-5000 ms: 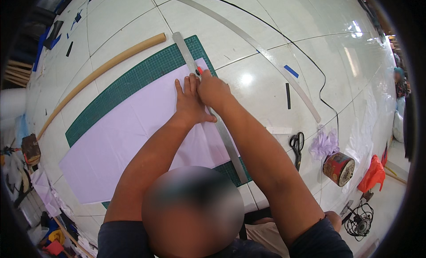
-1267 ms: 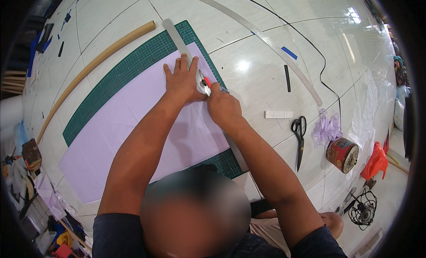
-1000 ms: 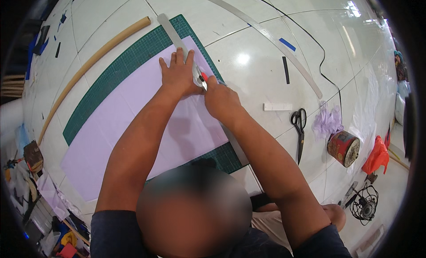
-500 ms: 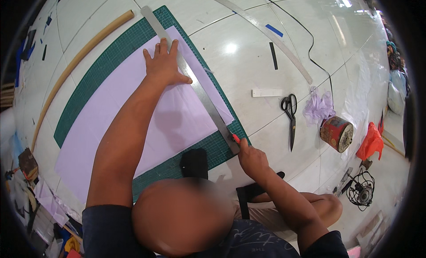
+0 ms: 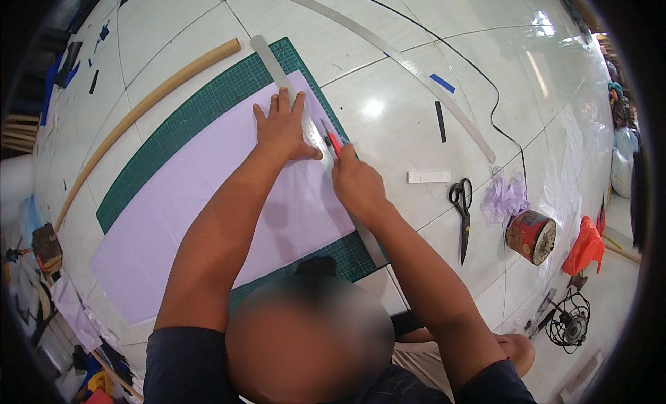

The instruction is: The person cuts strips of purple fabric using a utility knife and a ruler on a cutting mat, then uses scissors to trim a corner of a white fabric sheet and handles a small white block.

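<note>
A lilac sheet [image 5: 222, 203], folded or layered, lies on a green cutting mat [image 5: 177, 102] on the floor. Across its right part runs a long metal ruler [image 5: 268, 59]. My left hand [image 5: 279, 132] is spread flat, pressing on the ruler and the sheet beside it. In my right hand [image 5: 359, 185] is a red cutter knife [image 5: 335, 144], its tip against the ruler's right edge, just right of my left thumb. My right forearm covers some of the sheet's right edge and the ruler's near part.
To the right lie black scissors [image 5: 463, 220], a white flat strip [image 5: 428, 177], a crumpled lilac piece [image 5: 504, 196] and a red tin [image 5: 531, 236]. A long metal strip [image 5: 409, 64] curves across the far floor. Left of the mat rests a brown tube [image 5: 149, 102].
My right hand has slid the cutter knife along the ruler, from its near end up to beside my left hand. The left hand stays spread on the ruler. The whole view has shifted.
</note>
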`<state>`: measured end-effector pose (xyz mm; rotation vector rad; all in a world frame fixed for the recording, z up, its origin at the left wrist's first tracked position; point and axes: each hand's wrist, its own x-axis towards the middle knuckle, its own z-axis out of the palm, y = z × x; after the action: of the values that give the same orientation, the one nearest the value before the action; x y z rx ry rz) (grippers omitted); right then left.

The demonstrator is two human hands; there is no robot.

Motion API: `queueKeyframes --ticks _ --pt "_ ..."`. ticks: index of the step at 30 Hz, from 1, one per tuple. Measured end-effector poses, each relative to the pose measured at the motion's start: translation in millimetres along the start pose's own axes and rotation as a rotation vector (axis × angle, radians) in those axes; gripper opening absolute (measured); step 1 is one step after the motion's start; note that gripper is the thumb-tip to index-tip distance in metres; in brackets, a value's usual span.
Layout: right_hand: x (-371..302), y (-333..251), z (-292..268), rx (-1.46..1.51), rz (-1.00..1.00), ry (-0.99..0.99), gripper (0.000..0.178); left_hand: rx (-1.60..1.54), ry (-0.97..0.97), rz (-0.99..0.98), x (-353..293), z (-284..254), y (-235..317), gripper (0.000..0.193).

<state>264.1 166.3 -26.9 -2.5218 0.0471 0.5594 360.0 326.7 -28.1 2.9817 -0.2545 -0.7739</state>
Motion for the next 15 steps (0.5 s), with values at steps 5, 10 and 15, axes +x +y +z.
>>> queueKeyframes --ticks 5,10,15 --pt "23.8 -19.4 12.3 0.065 -0.024 0.011 0.019 -0.009 0.029 -0.002 -4.5 3.6 -9.2 0.139" --pt "26.1 -20.8 8.8 -0.039 0.014 -0.040 0.018 -0.013 0.032 0.002 -2.5 3.8 -8.7 0.140" --pt "22.7 -15.3 10.4 -0.024 -0.003 -0.038 0.017 -0.009 0.011 -0.014 -1.5 0.7 -6.2 0.141"
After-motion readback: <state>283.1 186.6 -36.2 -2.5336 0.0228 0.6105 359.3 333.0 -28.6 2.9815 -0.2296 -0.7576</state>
